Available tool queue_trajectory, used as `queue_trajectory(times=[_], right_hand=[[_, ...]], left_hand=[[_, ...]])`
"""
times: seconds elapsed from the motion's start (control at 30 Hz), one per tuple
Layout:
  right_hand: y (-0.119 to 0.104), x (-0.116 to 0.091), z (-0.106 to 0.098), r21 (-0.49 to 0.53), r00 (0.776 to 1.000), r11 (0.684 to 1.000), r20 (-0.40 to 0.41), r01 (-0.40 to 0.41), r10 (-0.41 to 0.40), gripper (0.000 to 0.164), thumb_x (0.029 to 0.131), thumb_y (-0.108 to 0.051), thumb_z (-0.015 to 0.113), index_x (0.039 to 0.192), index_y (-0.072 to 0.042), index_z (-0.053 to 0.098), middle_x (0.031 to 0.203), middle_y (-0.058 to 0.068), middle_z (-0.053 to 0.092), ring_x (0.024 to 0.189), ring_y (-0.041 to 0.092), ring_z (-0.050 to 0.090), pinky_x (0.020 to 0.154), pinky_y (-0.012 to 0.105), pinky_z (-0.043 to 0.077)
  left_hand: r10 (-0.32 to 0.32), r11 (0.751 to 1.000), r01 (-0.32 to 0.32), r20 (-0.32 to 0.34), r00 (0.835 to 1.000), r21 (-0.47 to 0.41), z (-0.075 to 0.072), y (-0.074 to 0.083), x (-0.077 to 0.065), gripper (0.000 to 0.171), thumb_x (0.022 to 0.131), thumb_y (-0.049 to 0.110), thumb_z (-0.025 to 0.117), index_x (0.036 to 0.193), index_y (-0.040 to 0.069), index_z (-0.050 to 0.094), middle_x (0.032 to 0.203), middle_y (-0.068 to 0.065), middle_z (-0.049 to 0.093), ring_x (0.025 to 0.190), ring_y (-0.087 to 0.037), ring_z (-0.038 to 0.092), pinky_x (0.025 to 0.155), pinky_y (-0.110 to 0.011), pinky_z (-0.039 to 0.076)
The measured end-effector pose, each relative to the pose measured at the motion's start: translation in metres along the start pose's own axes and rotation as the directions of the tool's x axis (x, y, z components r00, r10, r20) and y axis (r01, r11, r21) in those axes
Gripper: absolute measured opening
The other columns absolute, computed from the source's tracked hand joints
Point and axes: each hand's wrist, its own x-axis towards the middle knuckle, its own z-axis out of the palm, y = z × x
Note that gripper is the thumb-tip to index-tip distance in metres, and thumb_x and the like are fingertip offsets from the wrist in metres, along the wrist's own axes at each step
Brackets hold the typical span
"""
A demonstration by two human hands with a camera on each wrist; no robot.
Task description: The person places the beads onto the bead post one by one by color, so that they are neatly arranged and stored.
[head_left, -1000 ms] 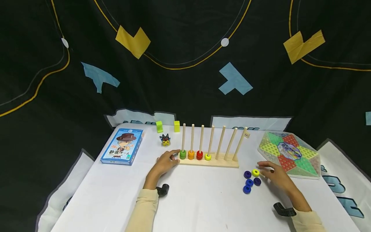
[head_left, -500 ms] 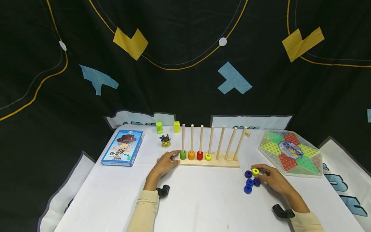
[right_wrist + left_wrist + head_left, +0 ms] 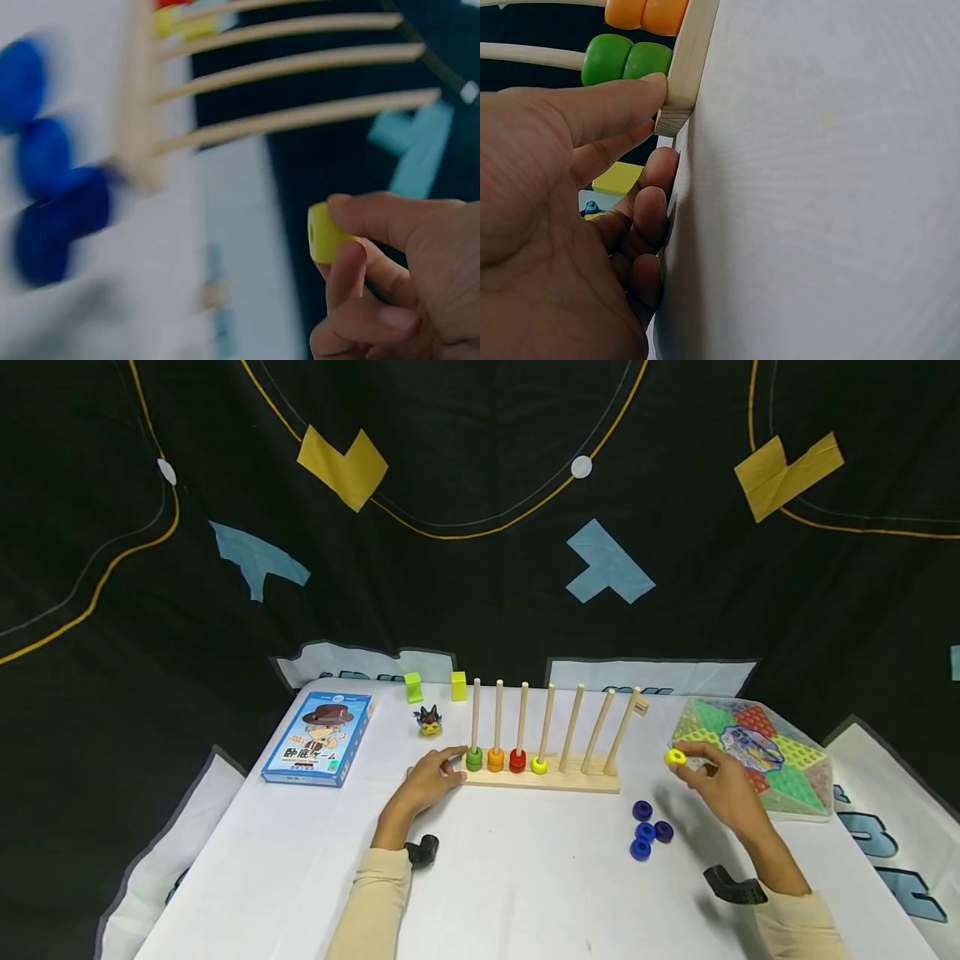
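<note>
A yellow bead with a hole through it is pinched between the thumb and fingers of my right hand, raised above the table. In the right wrist view the yellow bead sits at the fingertips. My left hand grips the left end of a wooden peg rack, thumb and a finger on its base. Upright pegs stand along the rack. From the left they bear green beads, orange beads, red beads and a yellow bead; the pegs further right are bare.
Several loose blue and purple beads lie in front of the right hand. A hexagonal game board lies behind it. At the left are a blue game box, a small figurine and two lime blocks.
My right hand took hold of the yellow bead beside the loose beads and lifted it up off the table. The left hand stays on the rack.
</note>
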Motion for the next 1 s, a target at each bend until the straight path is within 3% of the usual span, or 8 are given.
queue_trajectory(times=[0.1, 0.23, 0.47, 0.73, 1.0], right_hand=[[-0.042, 0.015, -0.015, 0.002, 0.997, 0.999, -0.057, 0.045, -0.044, 0.043, 0.091, -0.037, 0.063, 0.125, -0.012, 0.06, 0.113, 0.011, 0.059, 0.066, 0.017, 0.052, 0.049, 0.027, 0.04], [-0.097, 0.034, -0.024, 0.019, 0.992, 0.995, -0.074, 0.101, -0.099, 0.044, 0.091, -0.04, 0.063, 0.127, -0.015, 0.06, 0.118, 0.01, 0.06, 0.067, 0.019, 0.052, 0.049, 0.025, 0.042], [-0.163, 0.06, -0.001, 0.053, 0.978, 0.977, -0.004, 0.209, -0.209, 0.035, 0.09, -0.035, 0.066, 0.121, -0.019, 0.064, 0.108, 0.001, 0.062, 0.062, 0.021, 0.049, 0.044, 0.028, 0.036], [-0.182, 0.074, 0.04, 0.067, 0.97, 0.98, 0.145, 0.188, -0.196, 0.034, 0.09, -0.024, 0.067, 0.124, -0.018, 0.062, 0.119, 0.002, 0.061, 0.068, 0.024, 0.057, 0.054, 0.032, 0.045], [-0.184, 0.079, 0.051, 0.059, 0.971, 0.983, 0.15, 0.176, -0.183, 0.034, 0.091, -0.022, 0.066, 0.125, -0.019, 0.061, 0.122, 0.001, 0.06, 0.07, 0.026, 0.059, 0.057, 0.034, 0.047]], left_hand=[[-0.001, 1.0, 0.001, 0.004, 1.0, 0.003, -0.002, 0.0, 0.001, 0.048, 0.09, 0.022, 0.065, 0.136, 0.024, 0.054, 0.088, 0.0, 0.054, 0.082, -0.017, 0.048, 0.088, -0.045, 0.027], [0.0, 1.0, 0.0, 0.001, 1.0, 0.007, -0.005, 0.0, 0.001, 0.047, 0.09, 0.022, 0.065, 0.136, 0.024, 0.054, 0.087, 0.0, 0.053, 0.082, -0.017, 0.048, 0.09, -0.047, 0.026], [0.004, 1.0, -0.004, -0.005, 1.0, 0.011, -0.007, -0.002, 0.002, 0.046, 0.09, 0.021, 0.066, 0.135, 0.023, 0.055, 0.086, 0.0, 0.053, 0.081, -0.017, 0.048, 0.09, -0.047, 0.026], [0.012, 1.0, -0.012, 0.005, 1.0, -0.015, -0.002, -0.004, -0.001, 0.047, 0.089, 0.022, 0.066, 0.135, 0.022, 0.055, 0.086, 0.0, 0.053, 0.079, -0.015, 0.047, 0.086, -0.045, 0.027], [0.011, 1.0, -0.01, 0.005, 1.0, -0.005, -0.002, -0.002, 0.0, 0.047, 0.089, 0.023, 0.066, 0.135, 0.023, 0.055, 0.087, 0.001, 0.053, 0.081, -0.016, 0.047, 0.087, -0.045, 0.028]])
